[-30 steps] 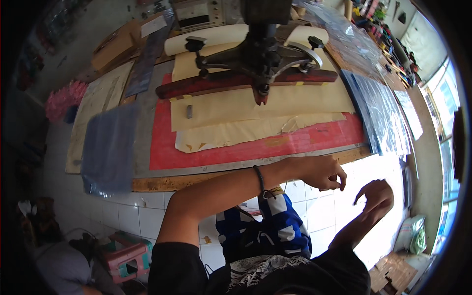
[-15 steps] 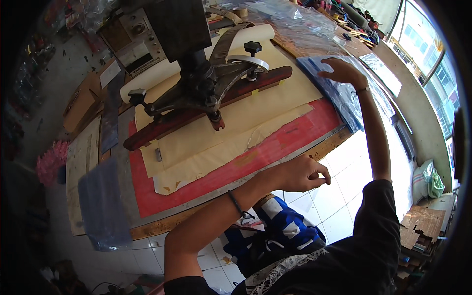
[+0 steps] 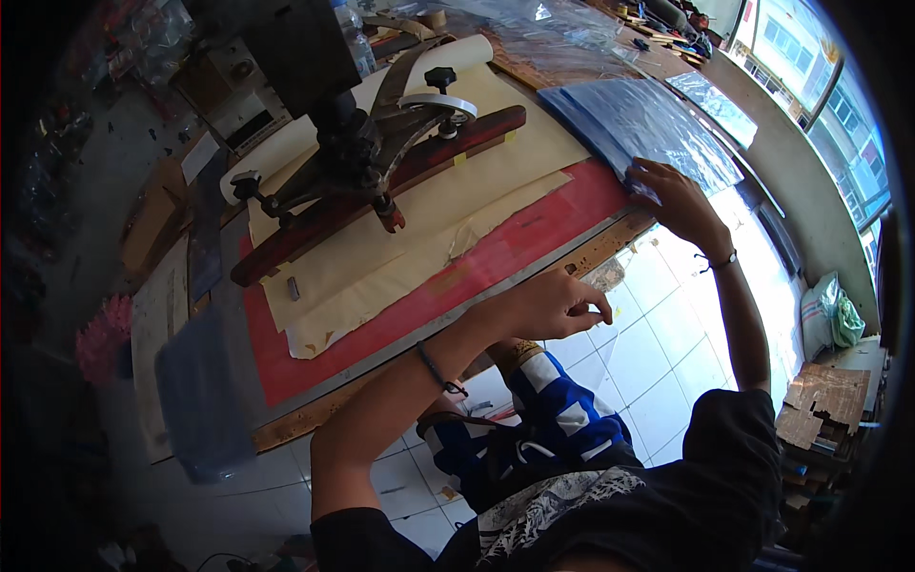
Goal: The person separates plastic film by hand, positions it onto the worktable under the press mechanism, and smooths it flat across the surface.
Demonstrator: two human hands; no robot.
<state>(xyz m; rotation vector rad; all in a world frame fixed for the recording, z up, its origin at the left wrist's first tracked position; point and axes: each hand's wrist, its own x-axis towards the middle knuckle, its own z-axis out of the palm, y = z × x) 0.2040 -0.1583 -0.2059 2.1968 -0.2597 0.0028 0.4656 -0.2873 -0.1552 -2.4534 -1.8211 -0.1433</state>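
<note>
White floor tiles (image 3: 658, 334) show below the edge of a long wooden table (image 3: 610, 246), which carries a red rectangular mat (image 3: 534, 234) overlaid with cream paper sheets (image 3: 419, 238). On these stands a dark metal press head with a reddish-brown wooden bar (image 3: 381, 186) running lengthwise along the table.

At the table's right end lies a stack of clear bluish plastic sheets (image 3: 648, 129), its long axis pointing away from the person toward the windows (image 3: 820, 105). The right hand (image 3: 672, 195) is stretched out to the stack's near corner, fingers spread flat on the plastic and curling at its edge; whether the grip has actually pinched a sheet cannot be told from this view. This hand is plainly the nearer one to the stack.

The left hand (image 3: 548, 305) hovers just off the table's near edge, beside the red mat, fingers loosely curled and holding nothing. The stack lies up and to the right of it, well apart.

Another bluish plastic sheet (image 3: 200, 391) hangs over the table's left end.
</note>
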